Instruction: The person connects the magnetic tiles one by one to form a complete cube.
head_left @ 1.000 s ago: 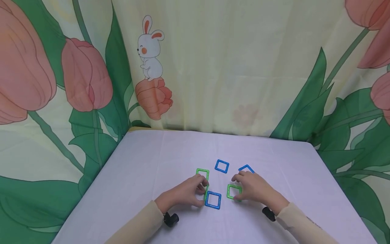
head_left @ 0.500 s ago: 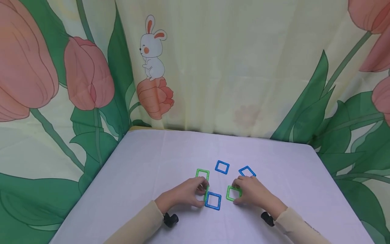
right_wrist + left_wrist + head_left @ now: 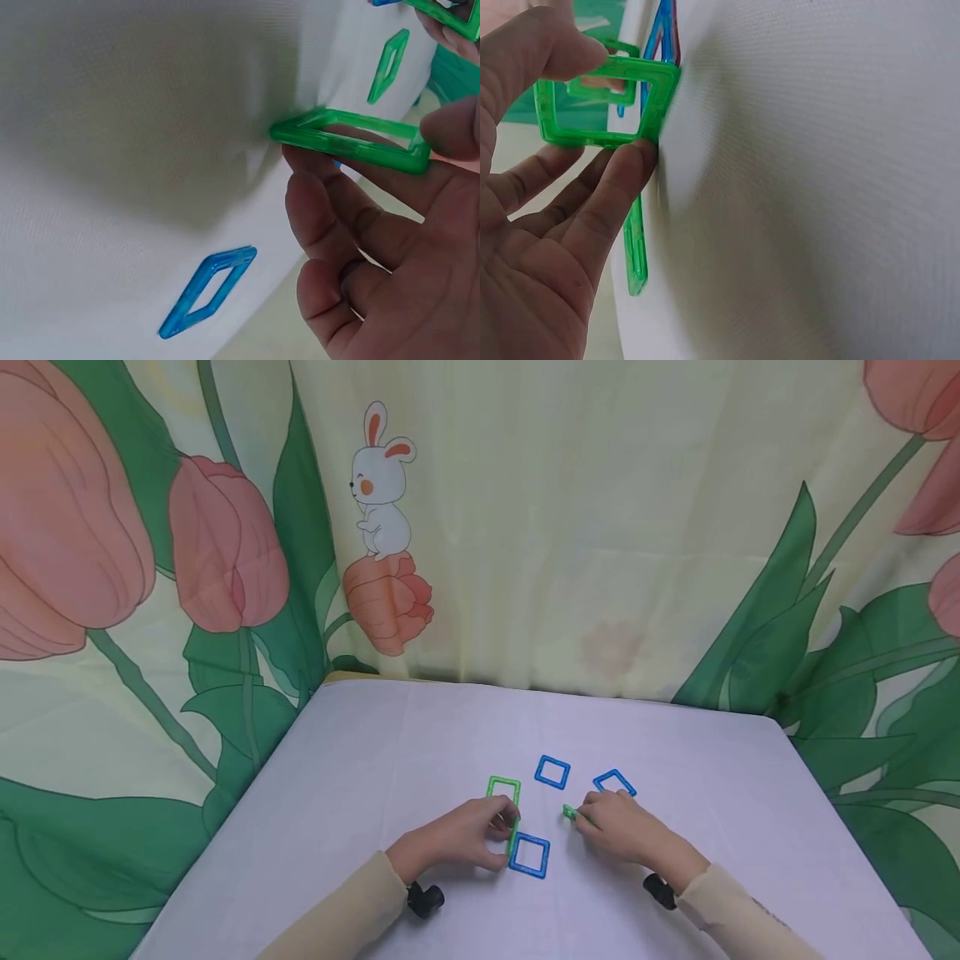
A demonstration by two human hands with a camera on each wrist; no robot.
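My left hand (image 3: 465, 835) pinches a green square magnetic tile (image 3: 658, 101) between thumb and fingers. That tile stands on edge, seen nearly side-on in the head view. A blue square tile (image 3: 528, 872) lies flat right at its foot. Just beyond, a second green tile (image 3: 505, 779) lies flat, partly behind the left fingers. My right hand (image 3: 630, 831) grips another green square tile (image 3: 352, 148) by its edges, thumb on one side and fingers on the other. In the head view only one end of that tile shows past the fingers.
Two more blue square tiles lie flat farther back: one (image 3: 556, 761) centrally, the other (image 3: 626, 782) just beyond the right hand, which overlaps it. A white-covered table (image 3: 375, 752) spreads under everything, with a tulip-patterned curtain (image 3: 525, 527) behind its far edge.
The right hand's green tile has turned from lying flat to standing on edge, gripped by the fingers. The left hand keeps its hold on the upright tile, almost still.
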